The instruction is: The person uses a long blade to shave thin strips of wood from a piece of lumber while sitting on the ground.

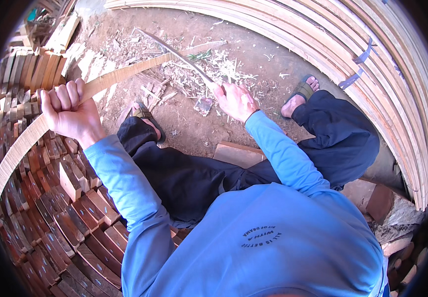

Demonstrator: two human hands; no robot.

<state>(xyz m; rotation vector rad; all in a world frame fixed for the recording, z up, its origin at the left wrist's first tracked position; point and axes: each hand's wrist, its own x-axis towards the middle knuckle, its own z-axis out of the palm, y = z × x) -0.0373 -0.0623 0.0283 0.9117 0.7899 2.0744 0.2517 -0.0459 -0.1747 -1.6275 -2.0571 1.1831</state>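
Observation:
A long, narrow, pale wooden strip [120, 75] runs from the lower left up to the middle far side. My left hand [73, 111] is closed in a fist around it, with the fingers on top. In my right hand [236, 101] is a machete [179, 57], its handle mostly covered by the closed fingers. The long, slightly curved blade points up and to the left. It crosses the strip near the strip's far end; whether blade and wood touch, I cannot tell.
Stacked wooden blocks [70, 222] fill the left side. A pile of long planks [322, 39] lies along the far and right side. Wood shavings [224, 67] litter the dirt floor between my sandalled feet. A wooden block [238, 154] lies on the ground near my legs.

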